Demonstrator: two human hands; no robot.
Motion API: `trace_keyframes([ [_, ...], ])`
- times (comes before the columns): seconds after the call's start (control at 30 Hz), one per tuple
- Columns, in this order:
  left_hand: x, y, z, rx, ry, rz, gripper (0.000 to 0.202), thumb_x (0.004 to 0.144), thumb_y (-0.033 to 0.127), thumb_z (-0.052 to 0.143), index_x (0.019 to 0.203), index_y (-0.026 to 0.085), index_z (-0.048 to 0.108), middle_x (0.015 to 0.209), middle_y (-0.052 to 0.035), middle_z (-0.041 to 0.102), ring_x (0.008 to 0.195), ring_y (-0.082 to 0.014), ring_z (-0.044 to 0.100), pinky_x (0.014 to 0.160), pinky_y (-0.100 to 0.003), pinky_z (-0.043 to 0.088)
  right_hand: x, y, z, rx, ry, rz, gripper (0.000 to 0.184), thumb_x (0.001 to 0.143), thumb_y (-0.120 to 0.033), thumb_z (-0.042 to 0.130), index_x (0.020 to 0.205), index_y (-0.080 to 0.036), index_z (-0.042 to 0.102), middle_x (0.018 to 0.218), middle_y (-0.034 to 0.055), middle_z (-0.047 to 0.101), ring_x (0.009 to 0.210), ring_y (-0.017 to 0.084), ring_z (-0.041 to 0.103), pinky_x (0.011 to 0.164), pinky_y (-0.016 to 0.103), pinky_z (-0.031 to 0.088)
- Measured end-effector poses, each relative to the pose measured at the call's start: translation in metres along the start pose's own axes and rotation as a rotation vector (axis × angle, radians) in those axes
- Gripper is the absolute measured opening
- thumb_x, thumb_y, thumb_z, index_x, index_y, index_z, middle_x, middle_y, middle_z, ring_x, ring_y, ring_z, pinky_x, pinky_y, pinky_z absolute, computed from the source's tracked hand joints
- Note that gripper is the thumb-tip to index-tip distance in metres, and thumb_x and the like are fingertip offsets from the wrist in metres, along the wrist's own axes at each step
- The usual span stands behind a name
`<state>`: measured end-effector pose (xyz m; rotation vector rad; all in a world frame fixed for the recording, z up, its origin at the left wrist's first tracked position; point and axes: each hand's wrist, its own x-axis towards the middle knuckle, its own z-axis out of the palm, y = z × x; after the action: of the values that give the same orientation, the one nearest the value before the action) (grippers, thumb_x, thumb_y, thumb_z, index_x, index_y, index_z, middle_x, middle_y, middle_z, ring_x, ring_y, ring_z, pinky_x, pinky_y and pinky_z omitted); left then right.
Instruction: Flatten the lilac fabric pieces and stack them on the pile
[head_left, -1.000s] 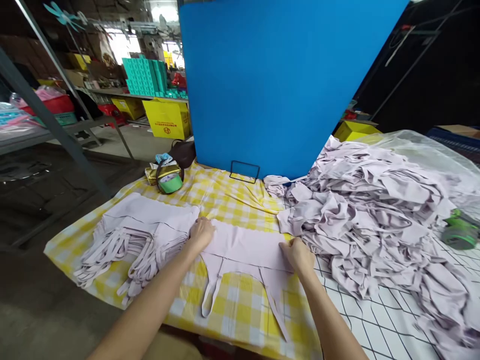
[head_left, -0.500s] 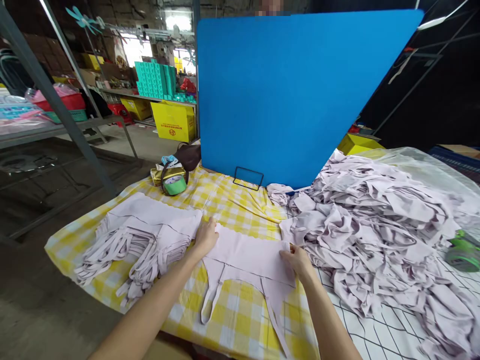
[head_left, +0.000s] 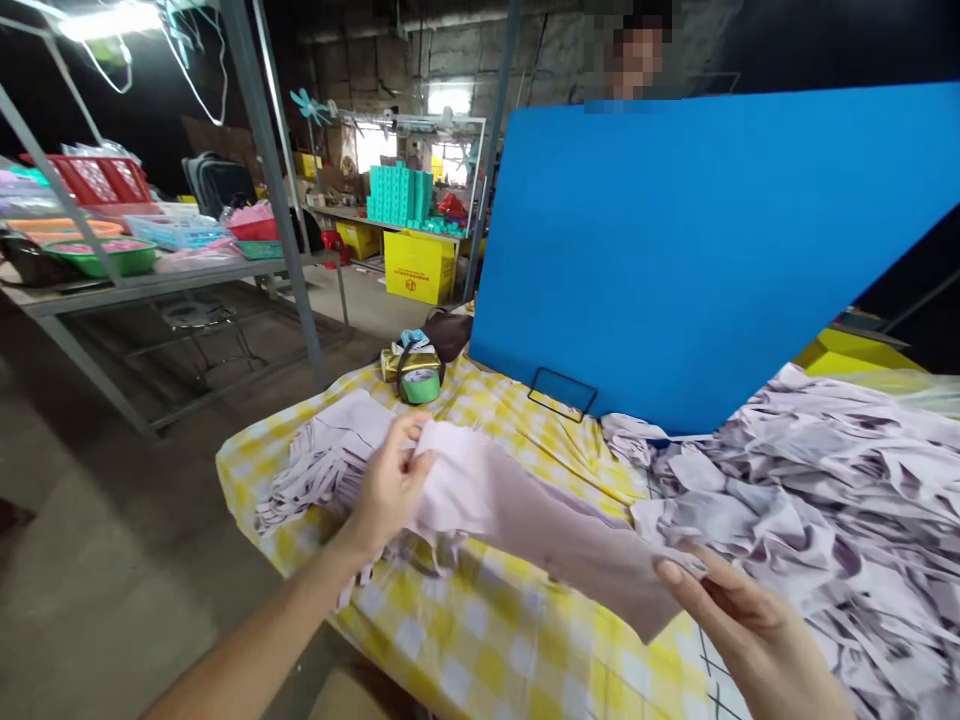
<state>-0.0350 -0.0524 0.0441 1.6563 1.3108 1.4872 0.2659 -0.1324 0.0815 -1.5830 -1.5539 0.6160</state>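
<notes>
A pale lilac strappy camisole top (head_left: 559, 525) is stretched in the air between my two hands, above the checked cloth. My left hand (head_left: 390, 485) pinches its left end. The opposite end is pinched between the thumb and fingers of my right hand (head_left: 750, 610). Part of the top is in shadow, and its straps hang blurred under the left end. Just left of my left hand lies a neat stack of lilac tops (head_left: 326, 455), partly hidden by the hand. A loose heap of lilac garments (head_left: 810, 510) spreads beyond my right hand.
A yellow checked cloth (head_left: 495, 640) covers the table. Behind stand a big blue board (head_left: 675, 250) and a small black wire frame (head_left: 562, 393). Green tape (head_left: 420, 386) lies at the table's far left. A person is behind the board. At left is a metal rack (head_left: 150, 290) with baskets.
The camisole top has been lifted off the cloth and is now held up, with my right hand nearer and lower. The view has turned left.
</notes>
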Motion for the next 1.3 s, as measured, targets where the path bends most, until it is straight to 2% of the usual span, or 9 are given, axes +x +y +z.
trace_keyframes([
  [0.07, 0.012, 0.013, -0.043, 0.001, 0.119, 0.057, 0.037, 0.078, 0.027, 0.054, 0.114, 0.023, 0.045, 0.088, 0.0007, 0.051, 0.048, -0.0034, 0.045, 0.042, -0.014, 0.034, 0.0, -0.03, 0.008, 0.063, -0.055, -0.078, 0.026, 0.071, -0.044, 0.061, 0.058, -0.023, 0.057, 0.056, 0.001, 0.051, 0.053, 0.017, 0.048, 0.047, 0.025, 0.04],
  [0.2, 0.039, 0.022, -0.121, 0.013, 0.235, 0.122, 0.039, 0.07, 0.033, 0.063, 0.106, 0.022, 0.052, 0.084, 0.0006, 0.051, 0.058, -0.0081, 0.05, 0.047, -0.016, 0.042, 0.007, -0.081, 0.041, 0.192, -0.175, -0.159, 0.025, 0.075, -0.043, 0.058, 0.06, -0.022, 0.059, 0.061, 0.0021, 0.054, 0.057, 0.018, 0.051, 0.05, 0.026, 0.042],
  [0.3, 0.061, 0.004, -0.158, 0.013, 0.211, 0.066, 0.042, 0.067, 0.037, 0.065, 0.105, 0.023, 0.053, 0.084, 0.0005, 0.051, 0.057, -0.0087, 0.051, 0.045, -0.017, 0.042, 0.027, -0.097, 0.083, 0.279, -0.245, -0.119, 0.031, 0.076, -0.047, 0.056, 0.06, -0.02, 0.057, 0.064, 0.0013, 0.054, 0.06, 0.016, 0.051, 0.052, 0.024, 0.041],
  [0.37, 0.079, -0.022, -0.168, 0.027, 0.131, 0.001, 0.046, 0.068, 0.039, 0.064, 0.109, 0.022, 0.051, 0.084, 0.0009, 0.051, 0.053, -0.0077, 0.05, 0.043, -0.016, 0.039, 0.048, -0.092, 0.119, 0.33, -0.279, -0.058, 0.033, 0.076, -0.05, 0.054, 0.063, -0.019, 0.056, 0.065, 0.0002, 0.054, 0.062, 0.014, 0.051, 0.054, 0.023, 0.041],
  [0.47, 0.107, -0.076, -0.161, 0.088, 0.006, -0.063, 0.048, 0.07, 0.042, 0.059, 0.111, 0.019, 0.049, 0.082, 0.0015, 0.054, 0.056, -0.0098, 0.054, 0.049, -0.019, 0.044, 0.088, -0.064, 0.179, 0.246, -0.264, 0.014, 0.037, 0.075, -0.053, 0.047, 0.059, -0.019, 0.05, 0.057, -0.0022, 0.048, 0.056, 0.012, 0.047, 0.052, 0.022, 0.039],
  [0.57, 0.131, -0.13, -0.141, 0.331, -0.105, -0.105, 0.04, 0.071, 0.035, 0.052, 0.106, 0.016, 0.052, 0.079, 0.001, 0.058, 0.071, -0.0141, 0.06, 0.067, -0.024, 0.049, 0.121, -0.027, 0.228, 0.117, -0.217, 0.073, 0.03, 0.071, -0.04, 0.049, 0.049, -0.02, 0.042, 0.046, -0.0043, 0.04, 0.048, 0.011, 0.042, 0.047, 0.022, 0.034],
  [0.73, 0.151, -0.178, -0.119, 0.597, -0.153, -0.172, 0.035, 0.068, 0.017, 0.049, 0.102, 0.015, 0.057, 0.071, 0.0018, 0.06, 0.074, -0.0154, 0.061, 0.076, -0.026, 0.047, 0.143, 0.01, 0.257, -0.101, -0.12, 0.132, 0.026, 0.07, -0.026, 0.047, 0.046, -0.021, 0.04, 0.045, -0.0031, 0.044, 0.049, 0.012, 0.044, 0.049, 0.023, 0.03],
  [1.03, 0.157, -0.182, -0.104, 0.83, -0.204, -0.237, 0.039, 0.077, 0.018, 0.048, 0.115, 0.024, 0.054, 0.085, -0.0002, 0.066, 0.086, -0.0201, 0.062, 0.077, -0.028, 0.046, 0.142, 0.022, 0.254, -0.341, -0.112, 0.191, 0.022, 0.077, -0.027, 0.045, 0.058, -0.021, 0.053, 0.064, 0.0055, 0.064, 0.065, 0.02, 0.059, 0.055, 0.025, 0.035],
  [1.3, 0.137, -0.155, -0.093, 1.144, -0.26, -0.167, 0.039, 0.085, 0.025, 0.038, 0.12, 0.014, 0.049, 0.118, -0.018, 0.054, 0.092, -0.0317, 0.06, 0.076, -0.043, 0.046, 0.129, 0.021, 0.256, -0.35, -0.035, 0.167, 0.016, 0.079, -0.019, 0.044, 0.089, -0.018, 0.056, 0.08, 0.0074, 0.067, 0.075, 0.02, 0.062, 0.063, 0.026, 0.042],
])
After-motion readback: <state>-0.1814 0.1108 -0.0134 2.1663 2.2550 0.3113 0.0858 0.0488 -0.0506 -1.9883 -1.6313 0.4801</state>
